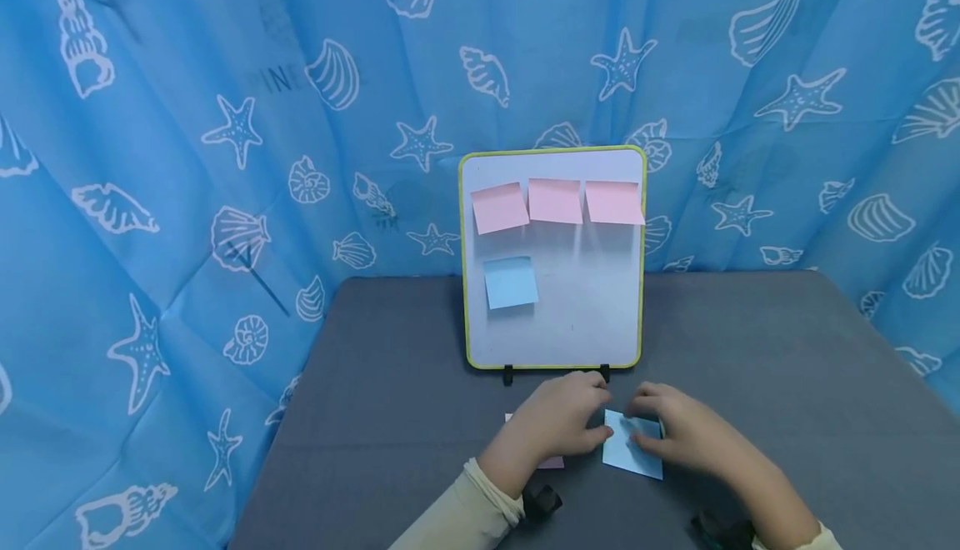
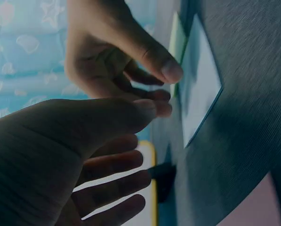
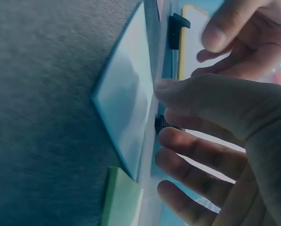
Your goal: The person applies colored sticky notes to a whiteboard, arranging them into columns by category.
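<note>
A light blue sticky-note pad [image 1: 628,452] lies on the grey table in front of the whiteboard. My right hand [image 1: 686,429] hovers over its far right side, thumb and fingers apart in the right wrist view. Close by, at the pad's left edge, is my left hand [image 1: 561,417], its thumb pointing toward the other hand and its fingers loosely bent. Nothing shows between the fingers of either hand. Under the left hand a pink pad [image 1: 552,462] is mostly hidden. A green pad [image 3: 121,197] sits beside the blue one, covered by my right hand in the head view.
The yellow-edged whiteboard [image 1: 577,308] stands upright on black feet [image 1: 507,376]. Three pink notes, one of them a middle note [image 1: 555,202], line its top, with a blue note [image 1: 512,282] below at left. A shell-patterned blue curtain [image 1: 420,225] hangs behind the table.
</note>
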A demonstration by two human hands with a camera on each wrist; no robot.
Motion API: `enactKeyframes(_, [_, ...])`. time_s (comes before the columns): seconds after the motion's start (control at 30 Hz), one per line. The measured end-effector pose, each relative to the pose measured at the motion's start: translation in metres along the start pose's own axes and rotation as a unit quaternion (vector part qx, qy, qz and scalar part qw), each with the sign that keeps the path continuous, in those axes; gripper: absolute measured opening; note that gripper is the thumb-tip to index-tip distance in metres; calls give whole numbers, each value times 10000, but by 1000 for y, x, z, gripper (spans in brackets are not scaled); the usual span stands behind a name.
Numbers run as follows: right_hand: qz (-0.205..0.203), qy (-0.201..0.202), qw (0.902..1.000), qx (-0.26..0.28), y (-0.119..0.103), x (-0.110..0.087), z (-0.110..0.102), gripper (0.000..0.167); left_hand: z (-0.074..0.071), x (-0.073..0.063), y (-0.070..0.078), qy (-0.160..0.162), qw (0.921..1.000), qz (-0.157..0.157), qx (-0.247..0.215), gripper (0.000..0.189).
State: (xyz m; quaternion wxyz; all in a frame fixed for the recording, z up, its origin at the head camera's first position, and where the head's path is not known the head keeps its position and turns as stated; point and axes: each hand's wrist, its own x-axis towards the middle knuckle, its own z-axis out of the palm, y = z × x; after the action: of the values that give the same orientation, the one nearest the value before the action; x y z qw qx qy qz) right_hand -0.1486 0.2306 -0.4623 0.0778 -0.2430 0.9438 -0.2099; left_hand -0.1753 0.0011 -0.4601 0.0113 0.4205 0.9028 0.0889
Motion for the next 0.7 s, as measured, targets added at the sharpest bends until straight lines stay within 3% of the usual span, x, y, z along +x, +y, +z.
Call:
enactKeyframes(0.2, [17,-353,9992,199,2,-6,3,32,5,3,11,-527,9984,157,-88,35])
enactKeyframes(0.37, [108,-434,9986,277,1,-8,3,44,11,4,14,-545,9978,355,86,35])
enactKeyframes(0.7, [269,-547,9979,214,1,-8,3,51,16,5,13,-629,9974,341,-20,39])
